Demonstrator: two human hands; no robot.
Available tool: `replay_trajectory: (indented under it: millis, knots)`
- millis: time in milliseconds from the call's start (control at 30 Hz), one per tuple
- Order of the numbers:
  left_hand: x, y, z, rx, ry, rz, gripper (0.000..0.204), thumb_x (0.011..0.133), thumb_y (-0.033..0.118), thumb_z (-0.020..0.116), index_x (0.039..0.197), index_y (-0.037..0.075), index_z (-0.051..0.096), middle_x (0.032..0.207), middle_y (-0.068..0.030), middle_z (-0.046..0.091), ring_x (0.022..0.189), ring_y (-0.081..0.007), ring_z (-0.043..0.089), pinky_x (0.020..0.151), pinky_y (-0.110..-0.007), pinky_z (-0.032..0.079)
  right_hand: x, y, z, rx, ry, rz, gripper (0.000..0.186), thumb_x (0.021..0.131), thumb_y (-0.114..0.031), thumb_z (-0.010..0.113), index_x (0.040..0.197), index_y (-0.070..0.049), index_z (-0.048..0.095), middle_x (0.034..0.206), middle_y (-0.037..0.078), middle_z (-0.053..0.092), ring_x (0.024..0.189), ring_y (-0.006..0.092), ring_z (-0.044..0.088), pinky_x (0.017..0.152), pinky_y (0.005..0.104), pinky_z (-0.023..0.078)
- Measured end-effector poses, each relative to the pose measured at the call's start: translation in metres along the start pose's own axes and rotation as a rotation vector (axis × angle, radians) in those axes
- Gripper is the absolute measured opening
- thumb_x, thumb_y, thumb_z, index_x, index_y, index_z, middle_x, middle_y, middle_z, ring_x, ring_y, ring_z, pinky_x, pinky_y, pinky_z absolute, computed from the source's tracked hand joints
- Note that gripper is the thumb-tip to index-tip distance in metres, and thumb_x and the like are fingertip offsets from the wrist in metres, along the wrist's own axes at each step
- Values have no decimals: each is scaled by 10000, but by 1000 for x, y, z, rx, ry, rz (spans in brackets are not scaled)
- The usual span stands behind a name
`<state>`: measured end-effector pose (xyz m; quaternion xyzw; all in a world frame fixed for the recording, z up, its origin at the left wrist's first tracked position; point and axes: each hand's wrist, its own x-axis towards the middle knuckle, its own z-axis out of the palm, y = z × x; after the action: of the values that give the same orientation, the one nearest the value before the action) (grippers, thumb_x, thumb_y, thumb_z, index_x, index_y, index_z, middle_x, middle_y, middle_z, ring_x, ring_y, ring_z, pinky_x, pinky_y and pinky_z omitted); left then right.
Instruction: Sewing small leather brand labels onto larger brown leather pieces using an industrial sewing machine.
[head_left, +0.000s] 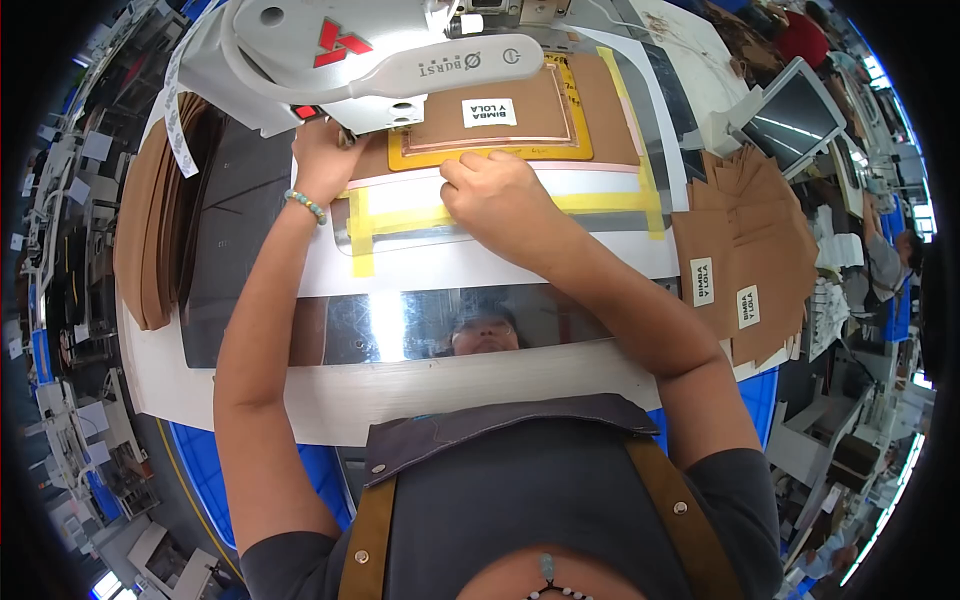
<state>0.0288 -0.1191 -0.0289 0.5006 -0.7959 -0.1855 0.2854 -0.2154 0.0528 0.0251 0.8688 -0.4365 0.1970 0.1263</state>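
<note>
A brown panel [540,105] with a white printed label [488,113] lies under the sewing machine head [290,55], inside a yellow template frame [580,150]. My right hand [505,205] is closed, with curled fingers at the near edge of the frame; whatever its fingertips hold is hidden. Beside the machine head, my left hand [325,165] rests at the left end of the brown material. The head covers its fingers. Strips of yellow tape [410,218] run over the white sheet [440,260] just in front of the frame.
A stack of brown panels [150,230] stands at the left. More labelled brown pieces [745,245] fan out at the right, near a tilted screen [795,115]. A shiny metal plate [400,325] borders the near side of the pale table [480,385]. Blue bins [310,470] sit below.
</note>
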Motion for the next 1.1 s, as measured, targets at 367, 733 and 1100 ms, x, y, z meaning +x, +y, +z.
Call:
replay_trajectory:
  millis: [367,733,1100]
  knots:
    - [0,9,13,70,282,138,139,895,76,657,924,-28,746,886,-257,733,895,-484,684,796,-517,546,-1,11,-5,328,111,178,49,876,-60,655,920,-39,659,859,106,668,813,295,691,709,408,553]
    - [-229,-41,-288,154,759,-21,299,985,-53,642,1243,68,735,1111,-4,751,916,-75,666,821,-241,518,0,39,-8,1082,-202,453,142,976,5,679,1098,34,745,1147,55,686,1012,111,650,910,248,511]
    - [-643,-113,-265,199,773,-917,572,925,-37,677,1490,39,626,1514,-128,647,1408,-252,600,1180,-343,454,-3,48,16,994,-247,476,157,976,32,705,1105,66,786,1212,81,718,1068,129,689,959,257,540]
